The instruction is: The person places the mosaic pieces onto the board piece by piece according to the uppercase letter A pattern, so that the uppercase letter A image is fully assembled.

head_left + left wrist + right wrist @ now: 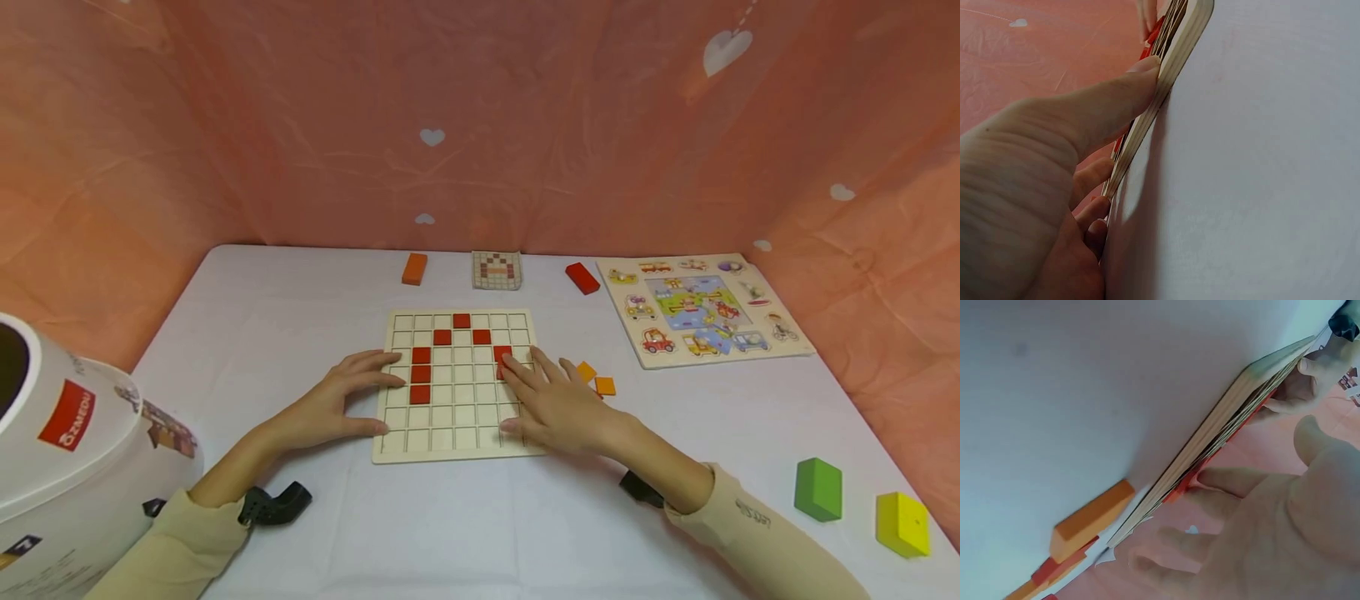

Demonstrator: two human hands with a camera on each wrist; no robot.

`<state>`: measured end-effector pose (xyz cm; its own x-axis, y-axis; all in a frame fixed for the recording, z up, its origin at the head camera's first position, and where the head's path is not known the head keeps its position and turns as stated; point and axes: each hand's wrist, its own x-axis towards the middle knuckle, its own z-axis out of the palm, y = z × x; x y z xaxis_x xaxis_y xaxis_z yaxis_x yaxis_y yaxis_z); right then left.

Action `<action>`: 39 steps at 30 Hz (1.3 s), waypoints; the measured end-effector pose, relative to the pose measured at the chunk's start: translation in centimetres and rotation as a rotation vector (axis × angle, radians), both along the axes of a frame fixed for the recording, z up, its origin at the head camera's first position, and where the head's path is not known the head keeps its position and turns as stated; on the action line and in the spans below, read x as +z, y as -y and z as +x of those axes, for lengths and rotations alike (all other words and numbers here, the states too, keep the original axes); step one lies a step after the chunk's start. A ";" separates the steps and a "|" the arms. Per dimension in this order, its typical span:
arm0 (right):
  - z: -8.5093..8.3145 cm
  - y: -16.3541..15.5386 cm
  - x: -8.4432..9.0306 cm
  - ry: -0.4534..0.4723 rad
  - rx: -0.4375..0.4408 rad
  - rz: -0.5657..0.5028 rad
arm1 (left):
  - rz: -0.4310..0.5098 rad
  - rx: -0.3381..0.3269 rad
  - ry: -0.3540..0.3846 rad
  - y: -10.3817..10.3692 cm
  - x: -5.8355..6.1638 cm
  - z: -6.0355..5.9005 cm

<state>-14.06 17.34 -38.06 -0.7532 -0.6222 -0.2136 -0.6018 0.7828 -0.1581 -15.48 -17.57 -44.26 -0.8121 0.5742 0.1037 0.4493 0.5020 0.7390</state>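
A wooden grid board [453, 438] lies flat, with several red square tiles in its cells forming a peaked outline. My left hand [330, 404] rests along the board's left edge, fingertips and thumb spread on its rim. Over the right side, my right hand [558, 408] presses two fingertips on a red tile [1188, 481] in the right column; its thumb and other fingers stay spread. Part of that column is hidden under the hand. Loose orange tiles [605, 386] lie just right of the board, with a bit of red showing beside them.
Behind the board are a pattern card [496, 271], an orange block [414, 269] and a red block [582, 278]. A picture puzzle [632, 337] lies at back right. Green [818, 490] and yellow blocks [902, 524] stand at front right, a white bucket [82, 483] at left.
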 end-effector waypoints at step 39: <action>-2.2 -10.6 -1.3 0.278 -0.117 -0.627 | 0.010 0.004 0.005 -0.1 0.1 0.2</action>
